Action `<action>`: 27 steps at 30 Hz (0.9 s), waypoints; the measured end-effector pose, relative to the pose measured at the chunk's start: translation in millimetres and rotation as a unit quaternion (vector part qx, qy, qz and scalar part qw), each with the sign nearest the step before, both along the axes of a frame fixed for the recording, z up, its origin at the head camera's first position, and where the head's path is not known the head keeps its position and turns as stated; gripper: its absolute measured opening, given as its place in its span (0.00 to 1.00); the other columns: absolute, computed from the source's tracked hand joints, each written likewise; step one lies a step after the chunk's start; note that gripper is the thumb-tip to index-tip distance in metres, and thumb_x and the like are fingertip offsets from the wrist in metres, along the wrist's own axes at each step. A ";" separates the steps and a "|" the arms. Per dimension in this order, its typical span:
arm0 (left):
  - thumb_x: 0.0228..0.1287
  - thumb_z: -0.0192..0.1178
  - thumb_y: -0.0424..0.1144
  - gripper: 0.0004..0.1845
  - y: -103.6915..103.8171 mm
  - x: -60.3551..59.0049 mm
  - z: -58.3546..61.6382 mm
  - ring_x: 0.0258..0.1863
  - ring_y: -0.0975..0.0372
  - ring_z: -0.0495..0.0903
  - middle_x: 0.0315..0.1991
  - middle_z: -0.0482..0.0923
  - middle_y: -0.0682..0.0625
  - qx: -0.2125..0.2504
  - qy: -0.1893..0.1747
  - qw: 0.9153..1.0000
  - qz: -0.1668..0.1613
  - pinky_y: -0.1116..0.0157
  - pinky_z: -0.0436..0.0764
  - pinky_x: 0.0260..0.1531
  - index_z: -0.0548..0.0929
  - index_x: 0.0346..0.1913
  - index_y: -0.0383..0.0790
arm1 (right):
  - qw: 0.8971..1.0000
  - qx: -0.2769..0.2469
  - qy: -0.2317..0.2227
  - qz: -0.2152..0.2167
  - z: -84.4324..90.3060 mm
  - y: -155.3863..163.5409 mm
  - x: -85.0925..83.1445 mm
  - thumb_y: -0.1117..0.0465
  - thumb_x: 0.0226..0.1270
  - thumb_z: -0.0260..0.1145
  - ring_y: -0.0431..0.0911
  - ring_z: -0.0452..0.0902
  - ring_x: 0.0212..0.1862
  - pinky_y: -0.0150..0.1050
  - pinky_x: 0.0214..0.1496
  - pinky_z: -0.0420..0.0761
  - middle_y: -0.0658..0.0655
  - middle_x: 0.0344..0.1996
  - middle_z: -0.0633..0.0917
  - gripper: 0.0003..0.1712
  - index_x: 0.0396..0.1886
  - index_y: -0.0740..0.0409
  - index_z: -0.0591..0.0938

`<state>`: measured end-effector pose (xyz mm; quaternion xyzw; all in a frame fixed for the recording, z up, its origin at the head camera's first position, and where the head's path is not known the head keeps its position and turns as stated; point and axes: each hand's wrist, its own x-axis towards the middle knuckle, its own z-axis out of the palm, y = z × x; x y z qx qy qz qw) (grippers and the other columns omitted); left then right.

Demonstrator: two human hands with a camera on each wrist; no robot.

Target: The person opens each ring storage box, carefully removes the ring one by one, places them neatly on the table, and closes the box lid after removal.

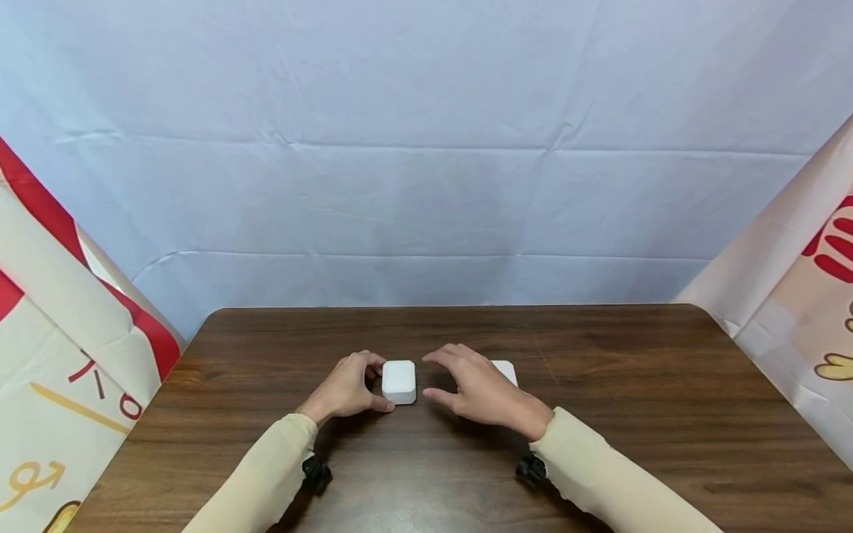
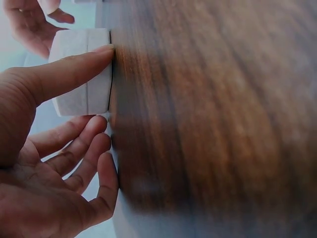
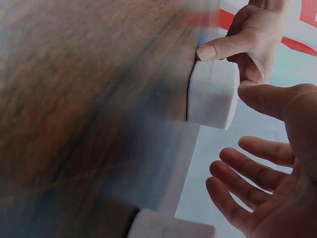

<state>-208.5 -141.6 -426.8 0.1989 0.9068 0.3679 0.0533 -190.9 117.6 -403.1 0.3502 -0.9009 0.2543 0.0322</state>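
Note:
A small white box (image 1: pixel 399 379) with rounded edges sits on the brown wooden table, and a thin seam runs along its side in the left wrist view. Beside its left side is my left hand (image 1: pixel 349 386), thumb at the near left corner and fingers loosely bent by the far left. My right hand (image 1: pixel 476 389) hovers to the right of the box, apart from it, with thumb and fingers spread and nothing between them. Behind the right hand, partly hidden by it, lies a second white box (image 1: pixel 506 371), its edge also showing low in the right wrist view.
The wooden table (image 1: pixel 600 355) ends at a pale blue-white cloth backdrop (image 1: pixel 426 185). Printed cloths with red shapes hang at the left and right sides. A black wrist device (image 1: pixel 316 472) sits under each pale sleeve.

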 end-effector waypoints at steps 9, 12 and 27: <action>0.41 0.84 0.37 0.30 -0.3 0.8 0.1 0.39 0.57 0.77 0.39 0.79 0.50 0.002 -0.006 1.000 -0.002 0.60 0.77 0.42 0.84 0.49 0.32 | 1.000 0.015 -0.009 0.004 -7.2 -12.6 -5.9 0.49 0.67 0.73 0.51 0.75 0.63 0.50 0.61 0.77 0.56 0.61 0.78 0.33 0.66 0.59 0.76; 0.41 0.85 0.37 0.30 0.0 0.0 0.6 0.38 0.57 0.77 0.38 0.79 0.49 0.001 -0.005 1.000 -0.002 0.60 0.77 0.42 0.84 0.49 0.32 | 1.000 0.020 -0.014 0.006 -9.0 -15.6 -7.6 0.48 0.66 0.73 0.51 0.74 0.63 0.50 0.61 0.77 0.56 0.62 0.77 0.35 0.67 0.58 0.75; 0.40 0.85 0.36 0.30 1.4 -0.9 0.8 0.38 0.57 0.77 0.38 0.78 0.51 0.004 -0.012 1.000 0.006 0.59 0.77 0.42 0.84 0.49 0.33 | 0.999 0.004 -0.051 0.005 -16.2 -28.2 -13.9 0.52 0.66 0.74 0.54 0.76 0.62 0.52 0.60 0.77 0.59 0.60 0.79 0.35 0.67 0.63 0.75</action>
